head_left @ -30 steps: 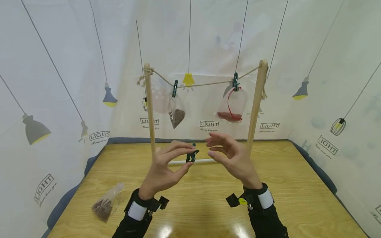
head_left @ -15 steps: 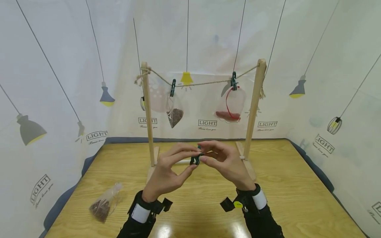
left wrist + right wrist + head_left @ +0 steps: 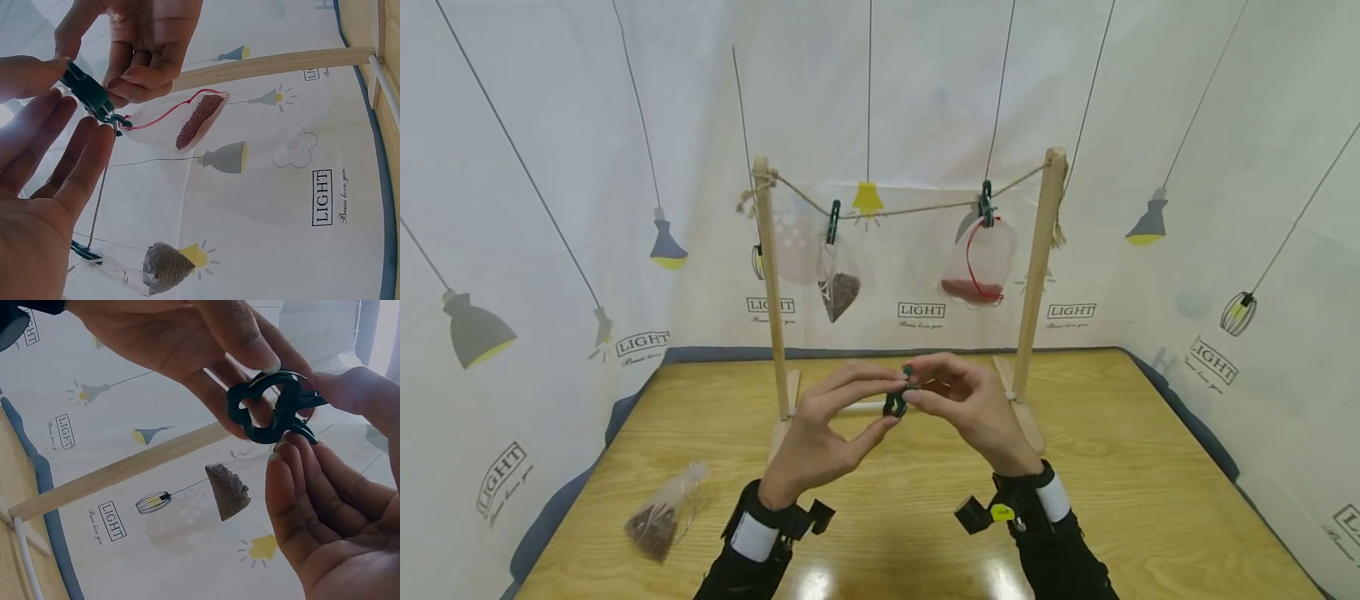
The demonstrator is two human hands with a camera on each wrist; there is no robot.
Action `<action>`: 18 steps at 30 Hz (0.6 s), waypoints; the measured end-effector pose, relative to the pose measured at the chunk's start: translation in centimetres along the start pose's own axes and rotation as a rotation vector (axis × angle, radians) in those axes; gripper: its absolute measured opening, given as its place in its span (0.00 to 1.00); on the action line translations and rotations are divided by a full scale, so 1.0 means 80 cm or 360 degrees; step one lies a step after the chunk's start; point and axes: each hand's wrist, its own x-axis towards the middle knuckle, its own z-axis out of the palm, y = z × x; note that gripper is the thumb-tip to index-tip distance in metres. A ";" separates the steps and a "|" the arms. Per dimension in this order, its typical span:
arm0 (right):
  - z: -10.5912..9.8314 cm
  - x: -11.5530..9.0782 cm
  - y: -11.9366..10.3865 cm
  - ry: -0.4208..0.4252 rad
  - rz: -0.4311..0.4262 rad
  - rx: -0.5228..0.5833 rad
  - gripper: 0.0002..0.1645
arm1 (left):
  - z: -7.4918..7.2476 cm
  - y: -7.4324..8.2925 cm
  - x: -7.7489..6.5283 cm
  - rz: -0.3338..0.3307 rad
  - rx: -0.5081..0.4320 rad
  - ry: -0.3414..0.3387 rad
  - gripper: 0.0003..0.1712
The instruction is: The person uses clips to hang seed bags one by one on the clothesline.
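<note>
My left hand (image 3: 827, 429) and right hand (image 3: 970, 408) meet around a small dark green spring clip (image 3: 895, 405), held up in front of the wooden rack. In the right wrist view, the clip (image 3: 269, 428) shows scalloped, ring-like jaws and two short handles. My left thumb lies on the ring part and its fingers are partly hidden behind. The right thumb and fingers pinch the handle end. The left wrist view has the clip (image 3: 87, 90) nearly edge-on between both hands. At the lower left of the table lies a sheer bag (image 3: 658, 521) with brown contents.
Two wooden posts (image 3: 1037, 275) carry a sagging rope (image 3: 910, 211). Green clips hold a bag of brown contents (image 3: 842, 292) at left and a red-corded bag (image 3: 977, 287) at right. A white bar (image 3: 861, 407) joins the posts low down. Printed cloth surrounds the table (image 3: 880, 517).
My right hand has moved left to the clip and taken hold of its handle end. My left hand has shifted slightly right with the clip. The hanging bags stay put.
</note>
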 end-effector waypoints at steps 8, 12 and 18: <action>-0.018 0.002 0.000 0.0208 -0.0138 -0.0025 0.18 | -0.019 -0.009 -0.005 -0.0068 0.0064 0.0051 0.31; -0.029 0.000 -0.003 0.0328 -0.0164 -0.0002 0.17 | -0.038 -0.021 -0.019 -0.0161 0.0140 0.0054 0.32; -0.039 -0.001 -0.008 0.0514 -0.0207 0.0033 0.13 | -0.085 -0.035 -0.052 -0.0402 0.0251 0.0082 0.32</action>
